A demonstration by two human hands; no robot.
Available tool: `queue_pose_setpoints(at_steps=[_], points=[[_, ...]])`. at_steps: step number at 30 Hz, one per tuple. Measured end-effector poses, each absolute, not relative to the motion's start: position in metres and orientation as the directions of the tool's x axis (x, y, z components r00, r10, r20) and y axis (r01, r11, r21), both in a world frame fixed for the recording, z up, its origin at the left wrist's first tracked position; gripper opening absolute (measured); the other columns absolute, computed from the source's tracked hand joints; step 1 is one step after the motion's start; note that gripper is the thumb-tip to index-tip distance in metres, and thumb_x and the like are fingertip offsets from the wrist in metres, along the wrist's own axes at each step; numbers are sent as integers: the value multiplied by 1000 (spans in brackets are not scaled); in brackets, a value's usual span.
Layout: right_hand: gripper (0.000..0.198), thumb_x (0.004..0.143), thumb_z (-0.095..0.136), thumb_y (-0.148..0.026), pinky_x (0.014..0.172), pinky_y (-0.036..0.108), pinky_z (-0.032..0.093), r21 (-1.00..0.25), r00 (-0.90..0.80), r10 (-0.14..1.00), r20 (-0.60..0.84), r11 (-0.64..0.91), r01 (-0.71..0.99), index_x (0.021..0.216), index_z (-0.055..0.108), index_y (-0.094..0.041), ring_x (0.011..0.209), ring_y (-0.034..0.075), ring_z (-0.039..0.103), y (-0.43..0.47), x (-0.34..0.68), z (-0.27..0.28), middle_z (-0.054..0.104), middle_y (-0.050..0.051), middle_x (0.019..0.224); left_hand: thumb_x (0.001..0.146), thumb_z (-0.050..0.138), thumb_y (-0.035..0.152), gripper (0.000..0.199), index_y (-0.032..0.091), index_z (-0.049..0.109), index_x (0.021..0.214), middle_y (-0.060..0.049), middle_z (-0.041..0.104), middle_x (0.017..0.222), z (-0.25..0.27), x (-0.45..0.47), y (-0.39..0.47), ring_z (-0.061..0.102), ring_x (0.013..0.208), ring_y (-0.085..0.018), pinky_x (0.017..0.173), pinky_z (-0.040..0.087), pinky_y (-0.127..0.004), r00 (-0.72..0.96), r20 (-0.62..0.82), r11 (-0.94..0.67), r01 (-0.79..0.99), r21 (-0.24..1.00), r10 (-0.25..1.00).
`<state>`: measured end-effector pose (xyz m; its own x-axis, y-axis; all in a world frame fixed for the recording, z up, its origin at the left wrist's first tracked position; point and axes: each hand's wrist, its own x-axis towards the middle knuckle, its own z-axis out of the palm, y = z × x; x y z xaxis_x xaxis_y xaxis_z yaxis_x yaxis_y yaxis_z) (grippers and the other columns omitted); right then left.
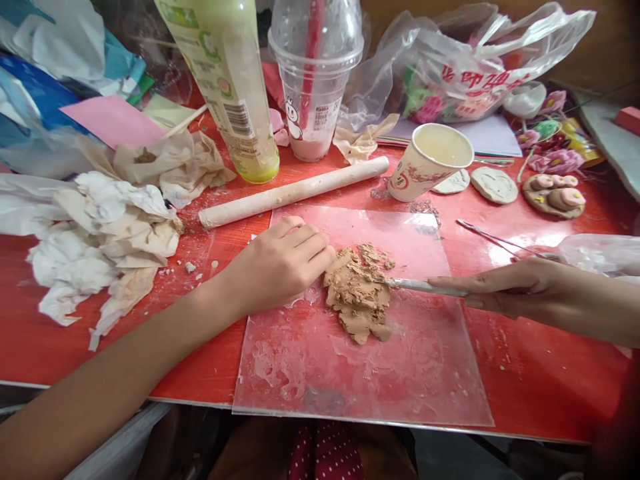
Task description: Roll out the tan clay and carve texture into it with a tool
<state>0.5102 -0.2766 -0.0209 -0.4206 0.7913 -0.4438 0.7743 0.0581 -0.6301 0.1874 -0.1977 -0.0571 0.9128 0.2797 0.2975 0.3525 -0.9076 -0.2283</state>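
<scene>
On a clear plastic sheet (pixel 380 380) lies a rough, flattened lump of brown clay (pixel 357 293), its surface torn and crumbly. My left hand (pixel 293 260) rests palm down at the clay's left edge, fingers side by side and slightly bent; its thumb and palm are hidden. My right hand (pixel 530 290) grips a slim greyish clay spatula (pixel 415 285) from the right, forefinger stretched along it. The spatula's tip touches the right side of the clay. A few clay crumbs (pixel 389 265) lie just beyond the lump.
Behind the sheet lie a pale rolling pin (pixel 295 191) and a paper cup (pixel 430 163) of cloudy liquid. A green bottle (pixel 235 100) and a plastic cup (pixel 313 87) stand farther back. Crumpled tissues (pixel 110 233) cover the left; clay discs (pixel 494 185) and a decorated clay piece (pixel 555 195) sit right.
</scene>
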Motion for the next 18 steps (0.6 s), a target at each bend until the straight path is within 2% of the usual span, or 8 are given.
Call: queue_pose_setpoints(at_steps=[2, 3, 6, 8, 13, 18], points=[[38, 84, 50, -34, 82, 27, 51, -606, -461, 741, -488, 92, 790, 122, 53, -33, 98, 20, 60, -277, 516, -16, 61, 0, 117, 86, 41, 15, 20, 11, 59, 93, -6, 58, 85, -58, 187, -197, 54, 85, -21, 80, 45, -36, 914, 293, -909, 352, -224, 281], [38, 85, 47, -35, 84, 27, 50, -610, -477, 745, -466, 120, 783, 123, 52, -33, 101, 20, 59, -277, 517, -13, 60, 0, 119, 86, 41, 15, 20, 11, 59, 94, -6, 58, 85, -58, 187, -197, 54, 86, -21, 81, 45, -36, 914, 291, -909, 352, -224, 282], [36, 87, 43, -33, 76, 24, 51, -662, -490, 822, -289, 198, 723, 121, 54, -35, 94, 17, 61, -275, 513, -7, 63, 1, 113, 86, 41, 14, 20, 11, 59, 95, -6, 58, 86, -58, 187, -197, 54, 86, -21, 81, 44, -36, 915, 290, -909, 350, -224, 280], [36, 88, 43, -29, 69, 21, 51, -701, -519, 823, -231, 230, 676, 122, 51, -37, 89, 14, 62, -271, 505, -11, 64, -1, 111, 86, 41, 14, 21, 11, 59, 94, -6, 58, 86, -58, 188, -197, 54, 85, -20, 81, 45, -36, 916, 290, -911, 347, -223, 278], [41, 88, 43, -18, 82, 26, 48, -765, -644, 729, -234, 271, 584, 126, 47, -33, 104, 16, 57, -263, 489, -35, 57, 0, 122, 86, 41, 14, 21, 10, 59, 94, -6, 58, 85, -57, 187, -197, 54, 85, -21, 81, 44, -37, 917, 289, -912, 344, -224, 275], [45, 88, 42, -16, 79, 20, 50, -744, -637, 740, -215, 299, 597, 128, 43, -39, 100, 12, 59, -265, 486, -36, 57, -5, 122, 87, 40, 14, 22, 10, 59, 94, -6, 58, 85, -57, 186, -197, 54, 85, -20, 81, 44, -37, 918, 283, -914, 344, -215, 279]])
